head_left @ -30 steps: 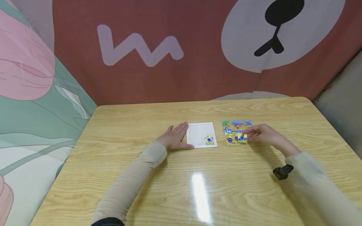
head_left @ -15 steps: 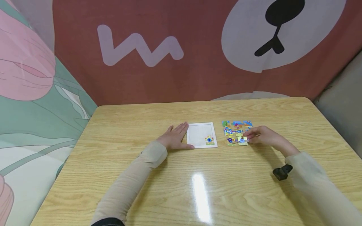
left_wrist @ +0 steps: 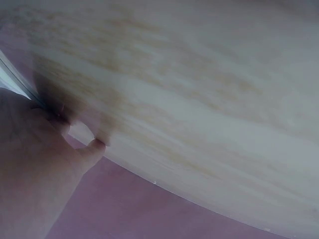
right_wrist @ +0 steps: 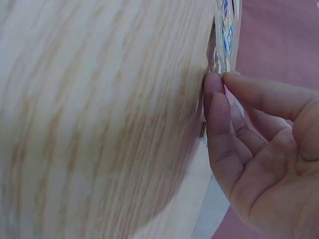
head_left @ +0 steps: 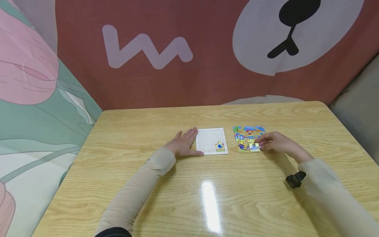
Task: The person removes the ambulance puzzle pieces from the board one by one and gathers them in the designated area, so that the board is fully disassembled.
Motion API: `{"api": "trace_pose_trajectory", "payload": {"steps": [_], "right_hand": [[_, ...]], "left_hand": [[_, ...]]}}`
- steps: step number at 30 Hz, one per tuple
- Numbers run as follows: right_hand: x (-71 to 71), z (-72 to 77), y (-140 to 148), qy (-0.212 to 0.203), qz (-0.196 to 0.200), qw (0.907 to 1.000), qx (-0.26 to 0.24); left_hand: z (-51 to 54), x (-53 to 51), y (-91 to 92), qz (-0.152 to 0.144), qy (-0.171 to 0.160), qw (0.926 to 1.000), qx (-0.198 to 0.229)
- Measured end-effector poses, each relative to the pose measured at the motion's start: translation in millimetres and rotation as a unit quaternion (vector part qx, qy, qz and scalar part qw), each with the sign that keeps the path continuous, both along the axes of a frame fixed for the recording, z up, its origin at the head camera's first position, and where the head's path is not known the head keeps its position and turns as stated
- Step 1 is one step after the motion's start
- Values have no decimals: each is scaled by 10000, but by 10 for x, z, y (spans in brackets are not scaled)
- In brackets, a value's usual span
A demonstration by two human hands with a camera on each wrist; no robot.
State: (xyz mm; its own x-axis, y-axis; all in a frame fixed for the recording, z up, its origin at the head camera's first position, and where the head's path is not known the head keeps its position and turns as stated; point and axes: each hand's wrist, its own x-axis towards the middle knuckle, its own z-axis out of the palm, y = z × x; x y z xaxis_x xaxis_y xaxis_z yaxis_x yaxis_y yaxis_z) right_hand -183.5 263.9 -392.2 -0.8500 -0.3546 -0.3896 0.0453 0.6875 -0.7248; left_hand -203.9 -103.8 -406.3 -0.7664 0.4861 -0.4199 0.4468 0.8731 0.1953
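Observation:
My left hand (head_left: 184, 144) lies with its fingers spread along the left edge of a white puzzle tray (head_left: 204, 141). One yellow puzzle piece (head_left: 219, 146) with a blue round mark sits in the tray's lower right corner. To the right, my right hand (head_left: 275, 144) pinches a yellowish puzzle piece (head_left: 254, 147) between thumb and fingertips, at the near right corner of a group of colourful puzzle pieces (head_left: 239, 137). In the right wrist view, the thumb and index finger of the right hand (right_wrist: 259, 144) meet at the pieces' edge; the pinched piece is mostly hidden.
The wooden table (head_left: 165, 197) has a bright light reflection in front of the tray. Behind it stands a reddish-brown printed wall (head_left: 207, 82). A black wrist device (head_left: 296, 180) hangs below the right sleeve.
Since one second ago, the piece in my right hand has shifted slightly toward me and tilted, its face now looking paler. My left hand and the tray have stayed in place.

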Motion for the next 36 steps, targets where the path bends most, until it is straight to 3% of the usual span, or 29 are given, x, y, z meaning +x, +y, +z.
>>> {"api": "trace_pose_trajectory", "payload": {"steps": [9, 17, 27, 36], "right_hand": [[4, 8, -1, -98, -32, 9999, -48], [-21, -19, 80, -36, 110, 9990, -438], [1, 39, -24, 70, 11, 9999, 127], [11, 33, -32, 41, 20, 10000, 59]], "left_hand": [[8, 1, 0, -16, -5, 10000, -20], [3, -3, 1, -30, 26, 10000, -24], [-1, 3, -4, -9, 59, 10000, -20], [-9, -6, 1, -52, 108, 9999, -23]]}}
